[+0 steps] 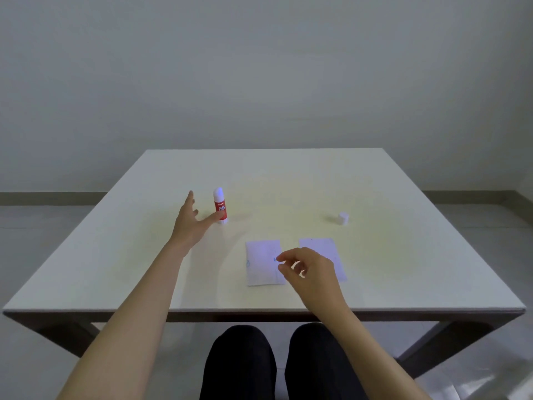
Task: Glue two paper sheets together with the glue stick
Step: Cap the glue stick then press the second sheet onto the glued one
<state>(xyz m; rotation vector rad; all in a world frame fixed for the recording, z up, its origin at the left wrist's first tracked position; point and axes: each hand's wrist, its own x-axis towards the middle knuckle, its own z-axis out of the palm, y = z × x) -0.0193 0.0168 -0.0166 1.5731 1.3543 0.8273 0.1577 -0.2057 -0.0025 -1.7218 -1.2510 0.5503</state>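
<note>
A red and white glue stick (220,206) stands upright and uncapped, left of the table's middle. My left hand (190,220) is open just left of it, thumb tip touching its base, fingers spread. Two small white paper sheets lie side by side near the front: the left sheet (263,262) and the right sheet (323,249). My right hand (308,272) hovers between them with fingers loosely curled, holding nothing and covering part of the right sheet.
The glue stick's white cap (343,218) stands alone to the right on the white table (403,269). A plain wall is behind. My dark-clothed knees (277,362) show under the front edge.
</note>
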